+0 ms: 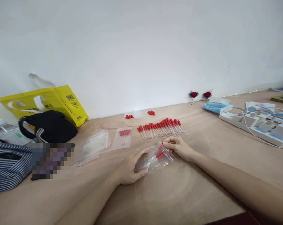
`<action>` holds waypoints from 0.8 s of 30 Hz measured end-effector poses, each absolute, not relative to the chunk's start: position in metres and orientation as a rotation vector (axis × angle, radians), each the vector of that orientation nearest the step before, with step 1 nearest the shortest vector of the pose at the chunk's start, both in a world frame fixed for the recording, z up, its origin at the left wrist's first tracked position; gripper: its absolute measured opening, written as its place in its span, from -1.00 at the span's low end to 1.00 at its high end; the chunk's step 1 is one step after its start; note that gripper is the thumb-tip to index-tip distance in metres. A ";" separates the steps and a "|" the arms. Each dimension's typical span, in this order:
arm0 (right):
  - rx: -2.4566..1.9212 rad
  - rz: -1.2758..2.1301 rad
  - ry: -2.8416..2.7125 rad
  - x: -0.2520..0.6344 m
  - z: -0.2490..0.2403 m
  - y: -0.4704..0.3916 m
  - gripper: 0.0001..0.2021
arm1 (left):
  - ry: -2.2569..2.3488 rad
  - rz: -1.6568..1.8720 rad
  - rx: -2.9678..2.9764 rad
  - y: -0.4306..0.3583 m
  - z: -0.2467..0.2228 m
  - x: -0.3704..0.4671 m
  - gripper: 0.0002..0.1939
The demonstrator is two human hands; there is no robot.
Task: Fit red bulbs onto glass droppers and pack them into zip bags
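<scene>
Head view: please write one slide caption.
Left hand cups and right hand pinches a clear bag of red-topped droppers.

Soft light is brightening the wall, glints are dotting the clear bag; pixelation (coarse blocks) is masking one patch.

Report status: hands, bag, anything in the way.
Left hand around one end of clear bag, right hand pinching at the other. Red-topped droppers inside. Dropper row just beyond; no obstruction seen.
</scene>
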State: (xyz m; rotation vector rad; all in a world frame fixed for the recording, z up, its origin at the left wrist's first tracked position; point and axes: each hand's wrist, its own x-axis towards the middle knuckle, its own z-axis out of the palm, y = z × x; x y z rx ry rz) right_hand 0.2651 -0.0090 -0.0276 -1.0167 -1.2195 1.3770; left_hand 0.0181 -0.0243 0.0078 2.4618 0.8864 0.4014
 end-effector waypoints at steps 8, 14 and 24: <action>-0.987 1.254 -1.585 0.264 -0.027 -0.012 -0.65 | 0.895 0.371 2.485 -0.023 0.007 0.017 -0.35; -1.003 1.364 -1.490 0.266 -0.031 -0.010 -0.55 | 0.896 0.384 2.495 -0.023 0.007 0.017 -0.36; -1.095 1.182 -1.747 0.278 -0.027 -0.009 -0.71 | 0.930 0.344 2.536 -0.020 0.003 0.019 -0.47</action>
